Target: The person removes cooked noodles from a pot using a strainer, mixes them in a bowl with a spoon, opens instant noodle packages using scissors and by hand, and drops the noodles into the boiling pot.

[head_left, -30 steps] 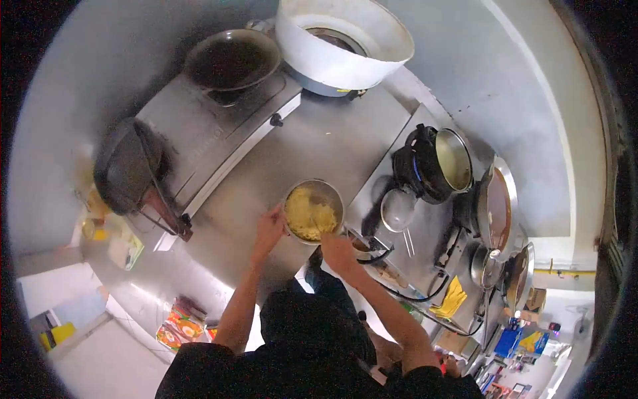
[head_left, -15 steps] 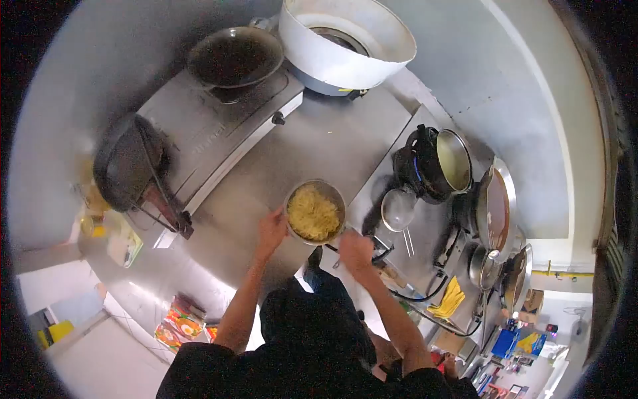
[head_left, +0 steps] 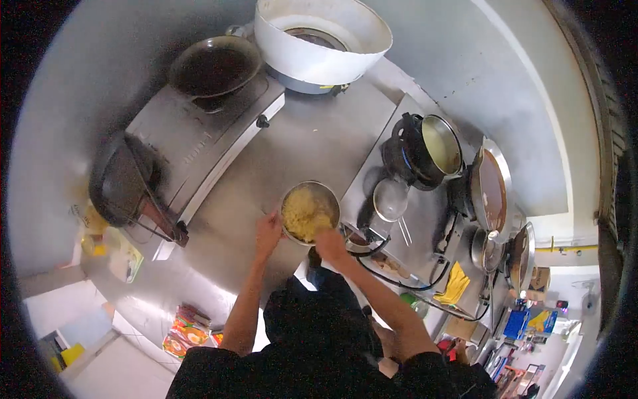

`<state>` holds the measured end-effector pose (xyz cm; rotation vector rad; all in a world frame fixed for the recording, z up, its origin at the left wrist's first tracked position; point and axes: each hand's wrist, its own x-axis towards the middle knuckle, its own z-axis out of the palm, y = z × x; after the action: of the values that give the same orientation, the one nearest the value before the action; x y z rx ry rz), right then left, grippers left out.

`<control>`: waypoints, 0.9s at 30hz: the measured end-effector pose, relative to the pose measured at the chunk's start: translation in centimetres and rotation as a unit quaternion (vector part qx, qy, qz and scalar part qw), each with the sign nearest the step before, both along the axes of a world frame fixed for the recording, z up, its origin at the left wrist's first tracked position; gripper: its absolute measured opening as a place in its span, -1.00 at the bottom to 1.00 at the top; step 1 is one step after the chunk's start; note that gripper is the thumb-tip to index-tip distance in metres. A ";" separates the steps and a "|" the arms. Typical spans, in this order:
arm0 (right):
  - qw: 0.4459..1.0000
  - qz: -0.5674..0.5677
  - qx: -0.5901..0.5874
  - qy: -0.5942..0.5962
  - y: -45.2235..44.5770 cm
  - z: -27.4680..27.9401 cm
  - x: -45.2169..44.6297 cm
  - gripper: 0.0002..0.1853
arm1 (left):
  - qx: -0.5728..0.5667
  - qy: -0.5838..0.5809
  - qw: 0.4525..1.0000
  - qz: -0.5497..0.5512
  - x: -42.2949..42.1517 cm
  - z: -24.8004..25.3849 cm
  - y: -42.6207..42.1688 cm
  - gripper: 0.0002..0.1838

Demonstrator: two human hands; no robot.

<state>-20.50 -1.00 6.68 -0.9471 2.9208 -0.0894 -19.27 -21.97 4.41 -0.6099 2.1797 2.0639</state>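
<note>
A round metal bowl (head_left: 337, 206) holds a yellow, shredded-looking food (head_left: 304, 211) above the steel counter (head_left: 266, 166). Fingers of my left hand (head_left: 268, 233) are closed on the bowl's left rim. My right hand (head_left: 329, 245) is at the bowl's lower right edge, its fingers over the food and closed. Motion blur hides what my right hand holds, if anything.
A stove with a dark wok (head_left: 216, 66) and a black pan (head_left: 123, 179) stands on the left. At the back is a white round-walled burner (head_left: 325, 60). On the right are a pot (head_left: 440, 146), a strainer (head_left: 391, 199), large pans (head_left: 492, 189) and yellow gloves (head_left: 454, 284).
My right hand went from the bowl's lower edge out to the right, then came back over the food. My left hand stays at the rim. The view has shifted slightly.
</note>
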 end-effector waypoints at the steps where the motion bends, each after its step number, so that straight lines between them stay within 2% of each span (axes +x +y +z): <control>1: 0.997 -0.060 0.047 0.007 0.0 -1.6 -1.8 -0.85 | -0.014 -0.011 1.000 -0.016 0.1 -0.5 0.0 -0.58; 3: 0.997 -0.003 0.047 0.060 0.2 -1.5 -2.6 -0.86 | -0.042 -0.029 0.998 -0.034 -0.4 -2.0 -0.1 -0.59; 4: 0.995 0.025 0.046 0.080 0.2 -1.6 -2.2 -0.87 | -0.032 -0.028 0.999 -0.027 0.0 -1.1 -0.1 -0.59; 6: 0.999 -0.013 0.041 0.006 -0.8 4.6 -0.2 -0.87 | -0.011 -0.022 1.000 -0.013 0.0 1.7 0.0 -0.60; 7: 0.998 -0.027 0.042 -0.027 -0.9 7.0 0.0 -0.88 | 0.009 -0.009 1.000 0.003 -0.1 0.9 0.2 -0.60; 9: 0.994 -0.101 0.037 -0.030 0.4 7.2 -0.8 -0.88 | 0.051 0.014 0.998 0.037 0.5 -2.0 0.7 -0.59; 10: 0.989 -0.141 0.034 -0.034 1.1 7.2 -0.8 -0.88 | 0.049 0.017 0.998 0.038 0.6 -2.5 0.6 -0.59; 12: 0.994 -0.112 -0.009 -0.015 2.0 5.8 -3.8 -0.88 | 0.042 0.026 0.998 0.027 0.5 -2.8 0.5 -0.59; 14: 0.994 -0.088 -0.066 0.012 2.1 2.6 -6.5 -0.87 | 0.054 -0.001 0.998 0.020 0.3 -0.5 0.3 -0.52; 17: 0.996 0.022 0.078 -0.027 0.0 -0.7 -3.6 -0.85 | 0.042 0.005 0.999 0.010 0.0 -0.2 0.1 -0.46; 19: 0.996 -0.070 0.009 -0.058 -2.0 2.0 1.7 -0.84 | 0.043 0.008 0.999 0.022 0.3 -0.5 0.0 -0.51; 21: 0.993 -0.087 -0.024 -0.079 -2.3 3.2 2.5 -0.84 | 0.061 0.001 0.997 0.050 0.1 -0.2 0.4 -0.60; 23: 0.994 -0.046 -0.023 -0.101 -0.9 2.2 2.0 -0.83 | 0.033 -0.016 0.999 0.029 0.2 0.4 0.2 -0.58; 27: 0.987 -0.095 -0.083 -0.095 -0.3 0.1 -1.9 -0.86 | 0.047 -0.022 0.998 0.030 0.1 -0.4 0.4 -0.57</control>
<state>-22.40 -1.34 6.74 -0.6337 2.8503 -0.4158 -19.17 -21.60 3.99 -0.7128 2.0513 2.1467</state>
